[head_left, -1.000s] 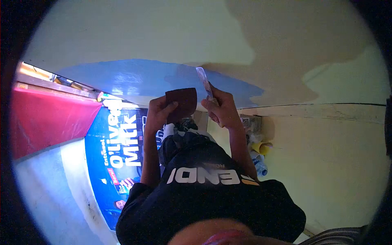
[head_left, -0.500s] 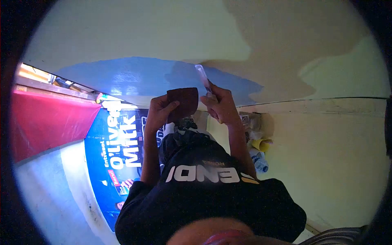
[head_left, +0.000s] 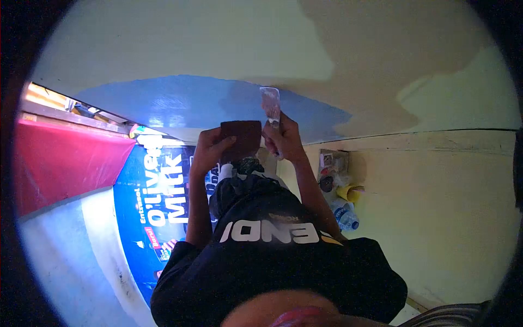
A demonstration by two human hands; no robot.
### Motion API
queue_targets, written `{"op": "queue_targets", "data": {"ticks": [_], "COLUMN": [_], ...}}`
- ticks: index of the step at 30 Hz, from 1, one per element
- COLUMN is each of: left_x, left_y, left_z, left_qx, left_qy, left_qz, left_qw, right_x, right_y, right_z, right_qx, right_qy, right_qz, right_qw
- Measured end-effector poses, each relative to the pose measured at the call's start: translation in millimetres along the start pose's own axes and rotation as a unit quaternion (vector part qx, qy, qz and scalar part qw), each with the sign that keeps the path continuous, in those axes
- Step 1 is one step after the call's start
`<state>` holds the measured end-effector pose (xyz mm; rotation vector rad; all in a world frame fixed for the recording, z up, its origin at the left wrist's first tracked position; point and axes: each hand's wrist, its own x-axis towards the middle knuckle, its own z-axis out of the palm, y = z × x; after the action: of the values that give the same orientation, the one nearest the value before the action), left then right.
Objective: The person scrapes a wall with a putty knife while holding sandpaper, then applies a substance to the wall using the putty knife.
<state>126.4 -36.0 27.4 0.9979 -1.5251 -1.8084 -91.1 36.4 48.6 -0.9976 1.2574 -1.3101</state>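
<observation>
A: Just past the black shirt (head_left: 272,261), what do the hands grip?

B: The left hand (head_left: 207,150) pinches a dark red sheet (head_left: 242,136) at its edge, thumb on its face. The right hand (head_left: 283,139) is closed round a scraper (head_left: 271,103), blade upright, just beside the sheet.

A: And the room beyond?

B: The blade tip overlaps the blue paint band (head_left: 180,101). A bare cream surface (head_left: 190,38) spreads above, and a banner (head_left: 158,191) lies to the left.

Matt maroon sheet (head_left: 241,139), smeared shiny scraper blade (head_left: 270,103), glossy blue paint patch (head_left: 180,103), matt cream wall (head_left: 190,43), black cloth tee (head_left: 272,267)
</observation>
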Motion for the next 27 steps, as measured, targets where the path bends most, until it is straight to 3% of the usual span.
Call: {"op": "queue_targets", "data": {"ticks": [2, 8, 11, 16, 22, 27], "left_x": [-6.2, -22.5, -23.9, -12.9, -7.0, -0.4], "left_y": [-6.4, -26.5, -4.6, 7.6, 4.0, -8.1], "left_z": [-17.2, -68.1, -61.7, -40.2, -26.3, -32.4], "left_qx": [0.063, -0.005, 0.007, -0.019, -0.047, -0.049], "left_qy": [0.015, 0.11, 0.118, 0.102, 0.067, 0.027], "left_qz": [-0.007, -0.029, -0.002, 0.024, -0.028, 0.003], "left_qw": [0.998, 0.994, 0.993, 0.994, 0.996, 0.998], "right_x": [5.1, 15.1, 11.5, 18.8, 16.3, 12.6], "right_y": [-4.4, 27.8, 25.9, 32.1, 30.6, 17.7], "right_z": [11.5, 22.7, 29.6, 35.9, 34.0, 38.2], "right_qx": [0.032, 0.07, 0.085, 0.113, 0.13, 0.106], "right_qy": [-0.006, 0.012, 0.024, 0.014, 0.027, 0.012], "right_qz": [0.028, 0.031, 0.028, -0.013, 0.037, 0.029], "right_qw": [0.999, 0.997, 0.996, 0.993, 0.99, 0.994]}}
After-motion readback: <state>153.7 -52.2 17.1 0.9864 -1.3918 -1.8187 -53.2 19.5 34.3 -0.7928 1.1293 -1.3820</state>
